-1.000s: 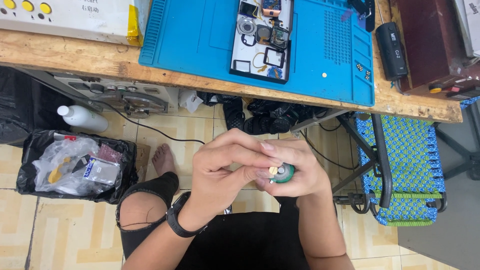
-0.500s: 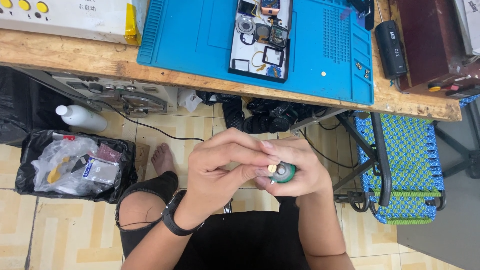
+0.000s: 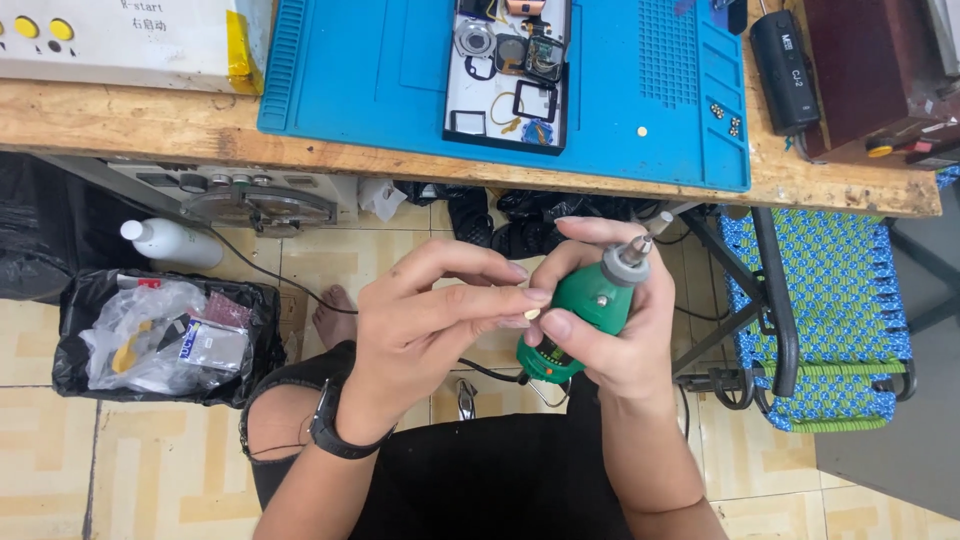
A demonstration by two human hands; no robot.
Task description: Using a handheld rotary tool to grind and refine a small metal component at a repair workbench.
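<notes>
Both hands are held together in the lap, below the front edge of the wooden counter (image 3: 150, 125). The right hand (image 3: 615, 335) is wrapped around a green rotary tool (image 3: 585, 310), its metal collet pointing up and away toward the counter, its black cord trailing down from the lower end. The left hand (image 3: 435, 320), with a black wristwatch (image 3: 335, 425) on the wrist, has its fingers drawn narrow, fingertips pinched on a tiny pale part (image 3: 533, 314) pressed right against the green body of the tool; what the part is cannot be told.

On the counter above lies a blue work mat (image 3: 360, 70) carrying a black-rimmed tray (image 3: 510, 75) of small watch pieces: rings, gaskets, a round case. To the right of the mat sits a black oblong device (image 3: 785, 70), and at far left a white box with yellow buttons (image 3: 110, 40).

On the tiled floor, a black bin (image 3: 160, 335) lined with crumpled plastic stands to the left, a white bottle (image 3: 170, 242) just behind it. A blue and green woven chair (image 3: 825, 300) stands to the right.
</notes>
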